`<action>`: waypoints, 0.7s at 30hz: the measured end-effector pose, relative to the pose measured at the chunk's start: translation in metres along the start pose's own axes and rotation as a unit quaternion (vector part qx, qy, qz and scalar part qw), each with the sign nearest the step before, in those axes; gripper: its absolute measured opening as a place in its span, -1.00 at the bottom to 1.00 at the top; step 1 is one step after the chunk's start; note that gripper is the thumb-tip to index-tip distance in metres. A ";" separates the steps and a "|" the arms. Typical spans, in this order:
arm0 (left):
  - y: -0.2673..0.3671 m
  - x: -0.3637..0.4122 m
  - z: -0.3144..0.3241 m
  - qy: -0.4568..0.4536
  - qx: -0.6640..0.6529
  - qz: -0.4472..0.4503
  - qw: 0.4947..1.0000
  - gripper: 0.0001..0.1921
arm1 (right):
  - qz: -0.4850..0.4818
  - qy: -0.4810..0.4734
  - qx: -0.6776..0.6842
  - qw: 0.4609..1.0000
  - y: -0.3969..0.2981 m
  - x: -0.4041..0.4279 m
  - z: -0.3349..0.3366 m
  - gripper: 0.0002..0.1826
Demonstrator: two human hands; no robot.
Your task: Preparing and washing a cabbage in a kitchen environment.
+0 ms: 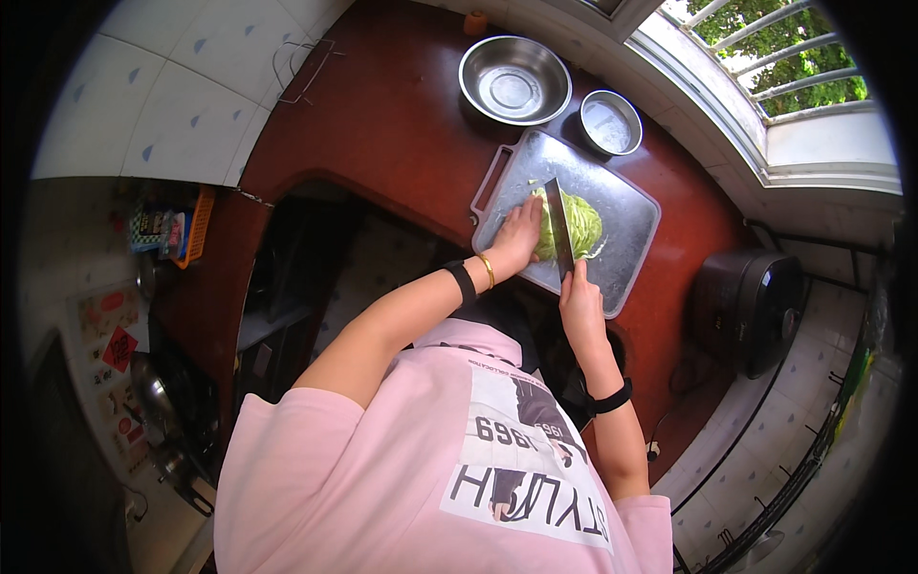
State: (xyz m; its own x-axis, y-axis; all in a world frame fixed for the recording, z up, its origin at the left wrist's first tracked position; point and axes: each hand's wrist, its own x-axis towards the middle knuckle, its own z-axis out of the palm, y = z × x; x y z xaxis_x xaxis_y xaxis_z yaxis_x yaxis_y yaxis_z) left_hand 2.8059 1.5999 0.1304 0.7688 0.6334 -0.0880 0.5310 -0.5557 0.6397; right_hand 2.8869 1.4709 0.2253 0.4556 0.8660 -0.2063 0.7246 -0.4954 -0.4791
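A grey cutting board (617, 251) lies on the red-brown counter, and on it is a heap of shredded green cabbage (582, 224). My right hand (582, 298) grips the handle of a kitchen knife (559, 222), probably a cleaver seen nearly edge-on. Its blade stands over the cabbage and splits it in my view. My left hand (520, 231) presses on the cabbage's left side, with its fingers close to the blade. The part of the cabbage under my left palm is hidden. A few small scraps lie beyond the heap on the board.
Behind the board stand a large steel basin (552, 79) and a smaller round steel dish (609, 122). A black rice cooker (746, 308) is at the right. A wire rack (305, 72) leans at the left wall. The counter (373, 151) has a cut-out edge at its front left.
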 end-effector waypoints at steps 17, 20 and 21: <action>-0.003 0.002 -0.003 -0.035 0.064 0.002 0.997 0.10 | 0.012 -0.035 0.034 0.999 0.010 0.021 0.011 -0.75; -0.003 0.003 -0.003 -0.041 0.065 0.002 0.997 0.10 | 0.001 -0.028 0.048 0.998 0.018 0.035 0.026 -0.73; -0.005 0.003 -0.002 -0.035 0.067 0.007 0.997 0.08 | -0.002 -0.030 0.049 0.998 0.019 0.040 0.030 -0.73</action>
State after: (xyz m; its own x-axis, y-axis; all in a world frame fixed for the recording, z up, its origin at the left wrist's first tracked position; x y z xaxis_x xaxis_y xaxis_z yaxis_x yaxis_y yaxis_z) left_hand 2.8046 1.6053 0.1290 0.7965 0.5891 -0.1365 0.5602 -0.6338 0.5334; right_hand 2.9030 1.4978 0.1823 0.4196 0.8717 -0.2530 0.6707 -0.4856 -0.5608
